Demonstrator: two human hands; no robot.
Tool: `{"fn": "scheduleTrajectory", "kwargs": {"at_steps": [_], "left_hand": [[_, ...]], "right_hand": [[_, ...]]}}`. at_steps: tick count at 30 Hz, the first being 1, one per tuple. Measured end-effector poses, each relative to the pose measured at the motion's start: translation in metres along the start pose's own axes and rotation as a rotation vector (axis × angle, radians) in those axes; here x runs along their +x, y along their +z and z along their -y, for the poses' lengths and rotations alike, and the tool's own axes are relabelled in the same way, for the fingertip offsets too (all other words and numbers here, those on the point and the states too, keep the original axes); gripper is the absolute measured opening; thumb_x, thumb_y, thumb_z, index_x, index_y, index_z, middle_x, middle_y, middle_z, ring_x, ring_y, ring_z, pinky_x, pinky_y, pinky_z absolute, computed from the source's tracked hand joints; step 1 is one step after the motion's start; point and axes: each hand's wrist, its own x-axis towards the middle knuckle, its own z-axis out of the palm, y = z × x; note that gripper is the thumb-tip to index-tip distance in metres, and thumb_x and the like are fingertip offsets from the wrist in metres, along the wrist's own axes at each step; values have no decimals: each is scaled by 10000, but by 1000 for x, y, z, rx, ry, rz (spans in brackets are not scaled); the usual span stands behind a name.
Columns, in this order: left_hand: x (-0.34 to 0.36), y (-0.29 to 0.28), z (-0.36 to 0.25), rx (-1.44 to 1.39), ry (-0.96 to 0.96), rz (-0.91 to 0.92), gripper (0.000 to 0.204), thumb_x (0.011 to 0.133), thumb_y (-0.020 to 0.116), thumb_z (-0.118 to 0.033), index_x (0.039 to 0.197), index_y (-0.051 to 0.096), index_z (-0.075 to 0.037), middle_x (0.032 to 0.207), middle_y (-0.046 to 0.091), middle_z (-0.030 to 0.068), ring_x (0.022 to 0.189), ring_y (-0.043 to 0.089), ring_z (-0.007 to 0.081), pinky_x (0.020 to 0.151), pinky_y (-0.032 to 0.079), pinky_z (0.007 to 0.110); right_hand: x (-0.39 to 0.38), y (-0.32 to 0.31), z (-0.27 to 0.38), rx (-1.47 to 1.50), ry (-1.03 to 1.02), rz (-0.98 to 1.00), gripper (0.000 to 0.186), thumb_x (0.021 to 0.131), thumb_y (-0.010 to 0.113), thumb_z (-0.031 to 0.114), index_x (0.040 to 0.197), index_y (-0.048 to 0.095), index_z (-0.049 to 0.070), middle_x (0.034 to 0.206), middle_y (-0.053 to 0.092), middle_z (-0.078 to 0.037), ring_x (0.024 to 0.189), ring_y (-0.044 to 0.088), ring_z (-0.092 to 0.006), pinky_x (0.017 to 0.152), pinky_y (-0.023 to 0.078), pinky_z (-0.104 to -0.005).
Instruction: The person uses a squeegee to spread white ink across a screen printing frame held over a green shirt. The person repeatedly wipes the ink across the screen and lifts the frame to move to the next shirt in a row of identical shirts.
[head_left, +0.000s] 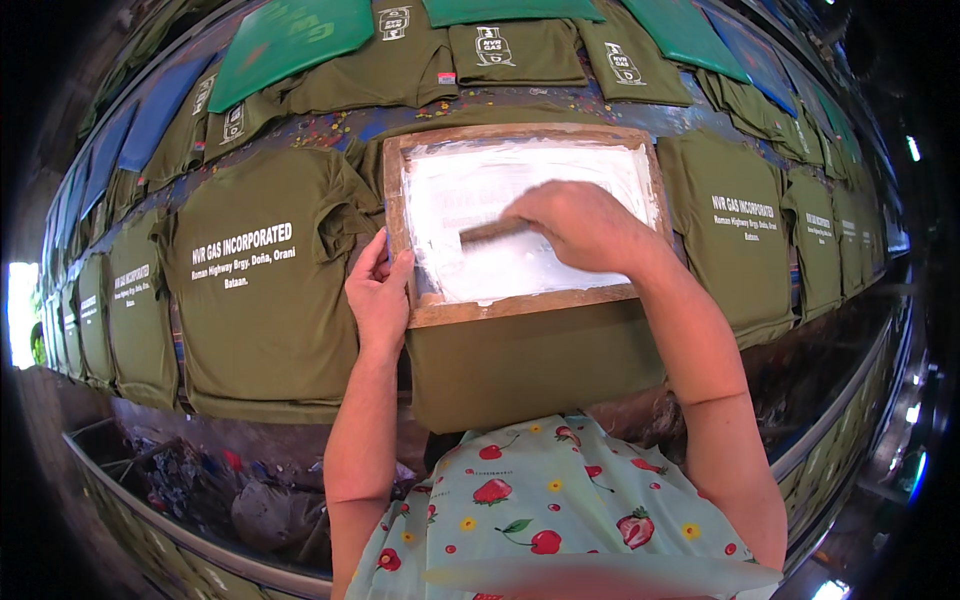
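Observation:
A wood-framed printing screen (pixel 430 160) coated with white ink lies over an olive-green shirt (pixel 530 365), whose lower part shows beneath it. My left hand (pixel 380 290) grips the screen's left side, thumb on the front of the wood and fingers around the edge. My right hand (pixel 575 225) is closed on a squeegee (pixel 478 233) held across the white ink inside the frame. The blade's underside and much of what it rests on are hidden by the hand and ink.
Olive shirts with white prints lie left (pixel 260 330) and right (pixel 725 280) along the long bench. Behind them are folded shirts (pixel 515 70), green boards (pixel 280 55), blue boards (pixel 165 110) and scattered coloured specks. A cluttered trough (pixel 260 500) runs below the near edge, around my patterned apron.

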Motion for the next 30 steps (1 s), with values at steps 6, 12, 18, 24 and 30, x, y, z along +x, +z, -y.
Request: {"fn": "scheduleTrajectory", "kwargs": {"at_steps": [6,12,18,24,30], "left_hand": [[0,4,-2,-11,-24,-35,538,1026,738,28,1534,578,106,1336,758,153,1098,735,129,980,587,276],[1,5,2,4,-4,-65,530,1019,743,37,1523,594,104,1276,778,134,1036,730,104,927,584,257],[3,2,7,39,11,-69,526,1016,755,27,1517,608,93,1252,785,125,1015,727,98,906,582,253],[1,5,2,86,5,-84,515,1018,748,32,1510,611,96,1292,774,137,1081,731,127,972,581,278],[-1,6,-2,73,4,-78,512,1025,736,36,1514,601,101,1336,754,150,1135,726,145,1008,573,289]], "right_hand": [[59,12,-19,-27,63,-163,344,943,630,-17,1256,758,46,1107,774,-203,1074,710,-447,946,568,-532],[57,33,-19,-58,-18,-159,508,832,640,-90,1276,794,104,1118,779,-159,1105,720,-396,970,581,-506],[-1,50,19,-108,-142,-156,498,815,708,-40,1279,768,131,1109,758,-109,1054,711,-328,958,552,-462],[-47,17,20,-27,-74,16,474,859,671,-4,1299,761,149,1168,767,-108,1111,729,-342,998,568,-467],[-28,-30,-68,1,149,-10,452,913,601,-56,1304,767,98,1245,773,-157,1192,710,-394,1021,573,-511]]}}
